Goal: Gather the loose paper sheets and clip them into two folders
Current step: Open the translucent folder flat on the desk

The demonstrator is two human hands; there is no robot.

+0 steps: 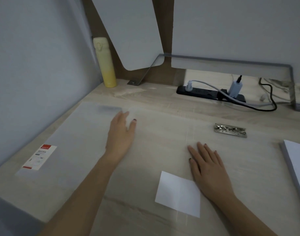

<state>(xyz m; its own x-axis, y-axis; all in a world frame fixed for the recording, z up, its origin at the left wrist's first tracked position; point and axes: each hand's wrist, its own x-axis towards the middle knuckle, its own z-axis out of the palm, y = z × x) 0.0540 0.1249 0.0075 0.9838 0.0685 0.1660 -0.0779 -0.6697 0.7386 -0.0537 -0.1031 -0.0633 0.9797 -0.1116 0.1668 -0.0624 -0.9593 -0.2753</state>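
Small white rectangular paper sheet [178, 193], loose, lying flat on the open translucent plastic folder [163, 133] that is spread over the pale wood-grain tabletop [146, 92]. The sheet's long axis runs roughly across the view, slightly skewed. Its far right corner meets the heel of the right hand [208, 167] (whether it touches the palm or slips under it cannot be told). The sheet therefore lies behind the right hand's fingers [202, 149], toward the person and to their left, not ahead of them. On this showing, the hand would need to draw back or turn inward before it could take the sheet.

The right hand rests palm down with its fingers straight and spread, gripping nothing. It is plainly the nearer hand. The left hand [122, 132] lies farther off, palm down on the folder's far left part. Its fingers are extended and blurred at the tips, and it appears to hold nothing.

Thick stack of white paper sheets [297, 167] at the right edge of the view, partly cut off, long axis running away from the person. It lies to the right of the right hand and well apart from the left.

Silver metal clip [230, 130] on the folder, beyond the right fingertips. Second translucent folder with a red-and-white label [39, 157] at far left. At the back, a yellow cylindrical bottle [105, 62] and a black power strip [210, 94].
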